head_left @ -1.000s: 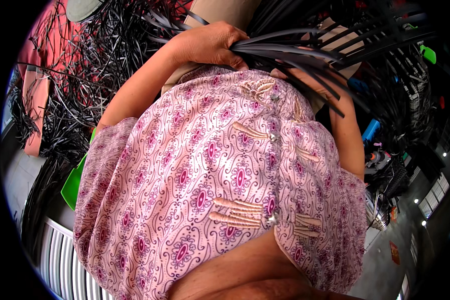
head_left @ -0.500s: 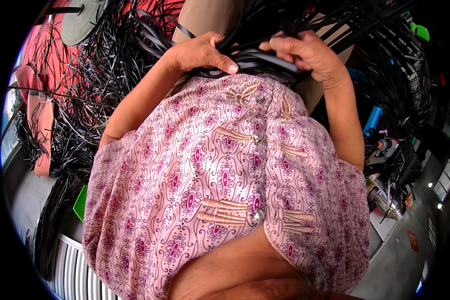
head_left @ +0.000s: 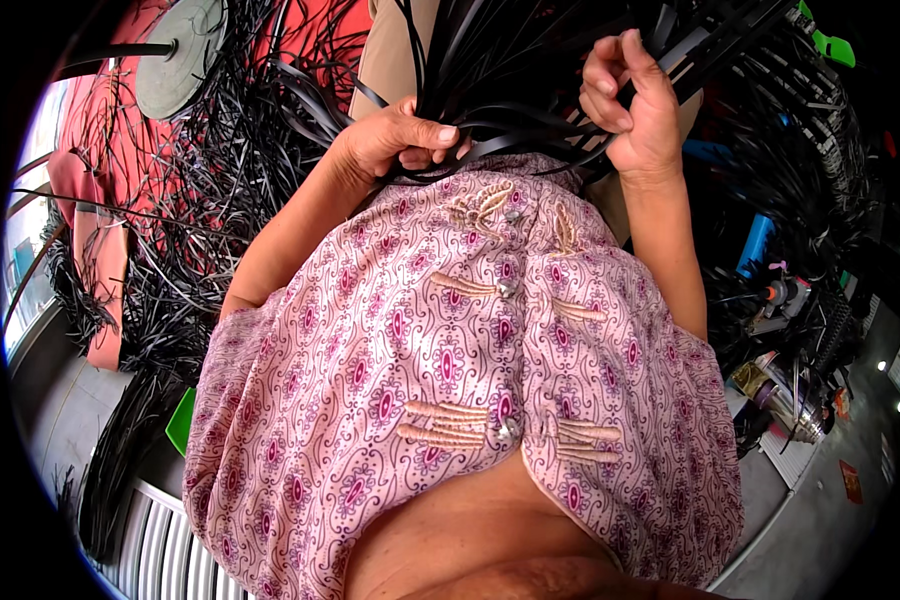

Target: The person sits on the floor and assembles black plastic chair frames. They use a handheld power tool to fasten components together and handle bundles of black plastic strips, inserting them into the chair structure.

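Flat black plastic strips (head_left: 515, 140) run in loose curves across my lap, just beyond the patterned pink shirt. My left hand (head_left: 398, 142) is closed on some of them, its thumb lying over the curled fingers. Farther right and higher, my right hand (head_left: 632, 110) is raised with its fingers bent around a black strip, the thumb pointing up. Other strips fan away from me between the two hands and pass behind the right one. Which strip ends each hand holds is hidden in the dark tangle.
Heaps of thin black strips (head_left: 185, 250) lie over red cloth at the left, beside a round grey disc (head_left: 180, 60) on a rod. A blue object (head_left: 756, 243), small tools and a metallic flask (head_left: 785, 405) stand at the right. Ridged pale slats (head_left: 170, 545) show at lower left.
My right hand has risen and moved away from the bunch at my lap, its fingers now curled upward. My left hand has shifted slightly left and closed more around the strips.
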`<state>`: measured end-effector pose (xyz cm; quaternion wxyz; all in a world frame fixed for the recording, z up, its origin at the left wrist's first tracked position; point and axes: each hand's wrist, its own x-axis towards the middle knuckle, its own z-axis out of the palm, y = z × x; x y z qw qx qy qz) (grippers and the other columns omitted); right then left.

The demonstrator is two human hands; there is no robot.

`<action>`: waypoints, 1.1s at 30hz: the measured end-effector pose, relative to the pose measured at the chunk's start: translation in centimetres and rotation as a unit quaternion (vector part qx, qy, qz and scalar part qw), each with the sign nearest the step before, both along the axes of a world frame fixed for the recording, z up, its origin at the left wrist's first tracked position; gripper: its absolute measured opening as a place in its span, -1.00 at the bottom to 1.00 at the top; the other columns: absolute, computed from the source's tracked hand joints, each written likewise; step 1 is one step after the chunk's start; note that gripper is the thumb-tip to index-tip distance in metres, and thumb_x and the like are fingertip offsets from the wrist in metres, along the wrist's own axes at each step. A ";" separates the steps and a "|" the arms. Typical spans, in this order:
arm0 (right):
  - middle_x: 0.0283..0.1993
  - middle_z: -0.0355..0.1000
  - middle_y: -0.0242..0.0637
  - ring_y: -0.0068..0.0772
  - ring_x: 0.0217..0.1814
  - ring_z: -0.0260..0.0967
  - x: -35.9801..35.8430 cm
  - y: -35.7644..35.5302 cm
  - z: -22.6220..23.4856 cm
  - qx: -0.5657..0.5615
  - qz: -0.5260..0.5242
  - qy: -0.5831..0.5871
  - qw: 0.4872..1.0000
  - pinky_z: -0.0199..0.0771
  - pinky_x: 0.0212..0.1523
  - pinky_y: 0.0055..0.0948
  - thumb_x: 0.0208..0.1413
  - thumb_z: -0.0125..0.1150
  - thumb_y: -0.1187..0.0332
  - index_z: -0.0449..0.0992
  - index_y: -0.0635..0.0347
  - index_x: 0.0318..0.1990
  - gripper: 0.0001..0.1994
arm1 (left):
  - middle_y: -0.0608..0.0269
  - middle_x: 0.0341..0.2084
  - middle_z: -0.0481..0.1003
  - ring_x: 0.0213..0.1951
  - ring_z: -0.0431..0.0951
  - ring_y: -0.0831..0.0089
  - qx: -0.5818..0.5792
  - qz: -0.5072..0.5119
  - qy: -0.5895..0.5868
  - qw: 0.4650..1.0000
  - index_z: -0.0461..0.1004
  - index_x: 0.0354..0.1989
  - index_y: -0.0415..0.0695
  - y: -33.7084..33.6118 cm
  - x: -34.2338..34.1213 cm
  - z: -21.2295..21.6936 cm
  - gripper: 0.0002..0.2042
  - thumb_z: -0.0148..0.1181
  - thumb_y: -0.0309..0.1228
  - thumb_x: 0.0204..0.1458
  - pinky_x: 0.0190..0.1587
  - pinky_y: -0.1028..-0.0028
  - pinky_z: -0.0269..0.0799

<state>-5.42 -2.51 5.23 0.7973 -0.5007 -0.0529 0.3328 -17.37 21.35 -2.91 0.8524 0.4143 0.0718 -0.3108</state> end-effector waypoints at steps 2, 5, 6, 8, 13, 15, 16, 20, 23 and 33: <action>-0.60 0.24 -0.39 -0.73 -0.77 -0.12 0.3 -0.4 0.0 0.062 0.052 -0.020 0.997 -0.13 -0.72 -0.68 0.30 -0.02 0.03 0.46 0.25 -0.31 -0.59 | 0.31 -0.71 0.40 -0.75 0.16 0.70 -0.003 0.021 0.020 1.000 0.52 -0.46 -0.28 -0.3 -0.3 0.0 -0.74 0.42 -0.33 -0.14 -0.71 0.70 -0.04; -0.64 0.20 -0.35 -0.72 -0.78 -0.15 -0.4 -1.2 1.2 0.153 0.096 -0.083 0.980 -0.14 -0.72 -0.65 0.31 -0.06 0.00 0.40 0.23 -0.39 -0.56 | 0.31 -0.58 0.46 -0.74 0.16 0.76 -0.029 0.040 0.027 0.998 0.49 -0.53 -0.25 -0.5 -0.4 -0.3 -0.71 0.39 -0.27 -0.09 -0.70 0.72 -0.02; -0.65 0.21 -0.35 -0.72 -0.77 -0.12 -0.9 -1.4 1.9 0.148 0.098 -0.113 0.978 -0.12 -0.72 -0.66 0.30 -0.05 -0.01 0.40 0.24 -0.41 -0.55 | 0.32 -0.55 0.47 -0.74 0.15 0.78 -0.041 0.052 0.033 0.997 0.50 -0.52 -0.25 -0.5 -0.6 -0.6 -0.71 0.39 -0.26 -0.08 -0.70 0.73 -0.02; -0.67 0.21 -0.35 -0.71 -0.74 -0.06 -1.9 -1.6 2.4 0.102 0.107 -0.179 0.973 -0.11 -0.72 -0.66 0.29 -0.05 -0.02 0.41 0.24 -0.45 -0.53 | 0.35 -0.48 0.48 -0.74 0.15 0.80 -0.039 0.060 0.040 0.997 0.51 -0.38 -0.25 -0.7 -0.7 -0.7 -0.71 0.38 -0.25 -0.05 -0.70 0.75 0.00; -0.67 0.21 -0.34 -0.68 -0.72 -0.02 -4.0 -2.0 2.7 0.036 0.086 -0.196 0.976 -0.11 -0.72 -0.66 0.29 -0.04 -0.02 0.42 0.26 -0.46 -0.52 | 0.39 -0.61 0.45 -0.74 0.17 0.78 -0.044 0.098 0.051 0.993 0.53 -0.24 -0.26 -1.1 -0.9 -0.4 -0.69 0.34 -0.24 0.00 -0.69 0.73 0.02; -0.66 0.21 -0.33 -0.68 -0.72 -0.02 -4.1 -2.2 2.7 0.028 0.063 -0.176 0.982 -0.11 -0.72 -0.65 0.29 -0.04 -0.01 0.41 0.26 -0.45 -0.52 | 0.39 -0.60 0.46 -0.74 0.17 0.78 -0.050 0.104 0.057 0.992 0.52 -0.25 -0.26 -1.1 -1.0 -0.4 -0.69 0.32 -0.24 0.02 -0.69 0.73 0.02; -0.66 0.21 -0.33 -0.68 -0.72 -0.01 -4.1 -2.3 2.7 0.038 0.056 -0.181 0.981 -0.11 -0.72 -0.65 0.29 -0.04 -0.01 0.41 0.26 -0.45 -0.52 | 0.38 -0.60 0.46 -0.74 0.17 0.78 -0.055 0.094 0.056 0.992 0.52 -0.25 -0.26 -1.0 -0.9 -0.5 -0.69 0.31 -0.23 0.03 -0.69 0.72 0.02; -0.66 0.23 -0.32 -0.68 -0.71 0.01 -3.7 -2.2 3.0 0.033 0.054 -0.195 0.979 -0.12 -0.73 -0.64 0.29 -0.02 0.00 0.42 0.27 -0.47 -0.52 | 0.36 -0.60 0.46 -0.75 0.17 0.77 -0.035 0.080 0.058 0.994 0.52 -0.26 -0.27 -1.1 -0.7 -0.3 -0.69 0.28 -0.22 0.05 -0.69 0.72 0.03; -0.67 0.24 -0.34 -0.68 -0.71 0.04 -3.8 -2.2 3.1 -0.005 0.072 -0.206 0.976 -0.13 -0.74 -0.66 0.28 0.00 0.01 0.44 0.28 -0.50 -0.51 | 0.36 -0.59 0.47 -0.76 0.17 0.77 -0.044 0.070 0.063 0.995 0.51 -0.24 -0.25 -1.1 -0.7 -0.3 -0.69 0.27 -0.21 0.07 -0.69 0.72 0.04; -0.65 0.25 -0.34 -0.72 -0.70 0.03 -4.1 -3.0 2.4 -0.015 0.072 -0.208 0.975 -0.13 -0.73 -0.70 0.30 -0.03 0.04 0.46 0.30 -0.45 -0.53 | 0.34 -0.58 0.48 -0.73 0.20 0.76 0.004 0.045 0.049 0.998 0.55 -0.35 -0.22 -1.1 -0.5 0.7 -0.75 0.33 -0.27 -0.03 -0.68 0.73 0.06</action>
